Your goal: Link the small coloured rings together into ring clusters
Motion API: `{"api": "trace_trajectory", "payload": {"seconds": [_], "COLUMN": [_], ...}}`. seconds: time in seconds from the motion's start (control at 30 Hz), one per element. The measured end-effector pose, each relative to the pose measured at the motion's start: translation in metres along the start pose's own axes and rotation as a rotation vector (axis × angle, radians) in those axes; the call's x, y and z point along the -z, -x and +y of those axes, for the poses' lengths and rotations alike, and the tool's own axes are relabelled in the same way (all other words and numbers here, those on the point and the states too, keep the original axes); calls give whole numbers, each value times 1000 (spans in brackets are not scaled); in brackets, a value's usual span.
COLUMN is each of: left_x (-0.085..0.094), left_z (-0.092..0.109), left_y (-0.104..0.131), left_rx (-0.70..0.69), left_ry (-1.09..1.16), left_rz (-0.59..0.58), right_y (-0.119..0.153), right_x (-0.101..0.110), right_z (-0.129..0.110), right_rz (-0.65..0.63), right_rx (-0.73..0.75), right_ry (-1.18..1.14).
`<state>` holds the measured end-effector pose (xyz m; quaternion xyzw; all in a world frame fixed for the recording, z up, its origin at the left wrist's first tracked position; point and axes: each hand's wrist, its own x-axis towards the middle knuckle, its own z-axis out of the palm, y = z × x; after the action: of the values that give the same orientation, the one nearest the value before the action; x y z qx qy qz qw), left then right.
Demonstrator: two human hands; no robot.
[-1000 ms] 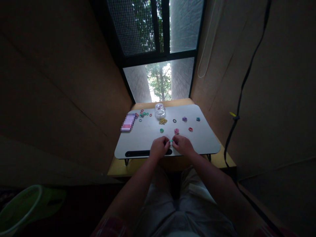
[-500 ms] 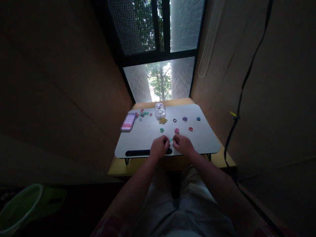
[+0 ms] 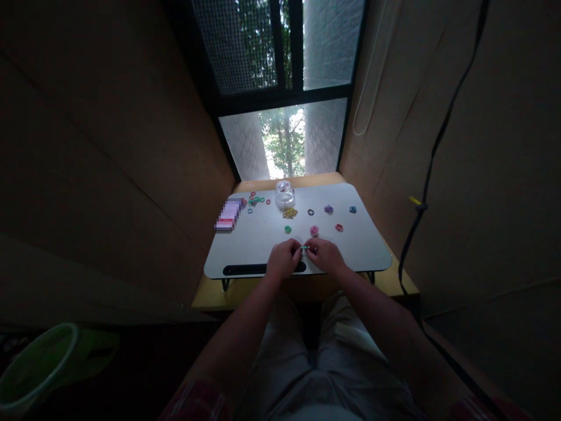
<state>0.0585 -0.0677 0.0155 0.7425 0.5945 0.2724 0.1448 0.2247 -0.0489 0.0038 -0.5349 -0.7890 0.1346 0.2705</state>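
Observation:
My left hand (image 3: pixel 284 258) and my right hand (image 3: pixel 324 255) meet near the front edge of the white lap table (image 3: pixel 245 248). Between their pinched fingertips stretches a small green hair tie (image 3: pixel 305 247), held at both ends. Just beyond the hands lie a green pile of hair ties (image 3: pixel 288 230), a pink pile (image 3: pixel 314 230) and a red pile (image 3: pixel 339 227). Farther back are a yellow pile (image 3: pixel 290 213), a dark ring (image 3: pixel 311 212), a purple pile (image 3: pixel 328 209) and a blue pile (image 3: pixel 353 209).
A clear plastic jar (image 3: pixel 284 196) stands at the back of the table. Mixed loose hair ties (image 3: pixel 255 201) lie at the back left, beside a phone (image 3: pixel 228 214) with a blurred screen. A black slot (image 3: pixel 245 269) runs along the front edge. A dark cable (image 3: pixel 432 158) hangs at the right.
The green hair tie shows a little more between my fingertips. Both hands stay nearly in place, and the view has shifted slightly.

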Motion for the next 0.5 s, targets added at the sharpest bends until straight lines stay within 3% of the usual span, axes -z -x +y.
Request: {"api": "trace_trajectory", "payload": {"seconds": [0.5], "left_x": [-1], "left_z": [1], "left_y": [0], "left_rx": [25], "left_ry": [-17], "left_rz": [1], "right_y": [1], "right_x": [-1], "right_z": [-1], "right_rz": [35], "right_rx": [8], "right_ry": [37]}}
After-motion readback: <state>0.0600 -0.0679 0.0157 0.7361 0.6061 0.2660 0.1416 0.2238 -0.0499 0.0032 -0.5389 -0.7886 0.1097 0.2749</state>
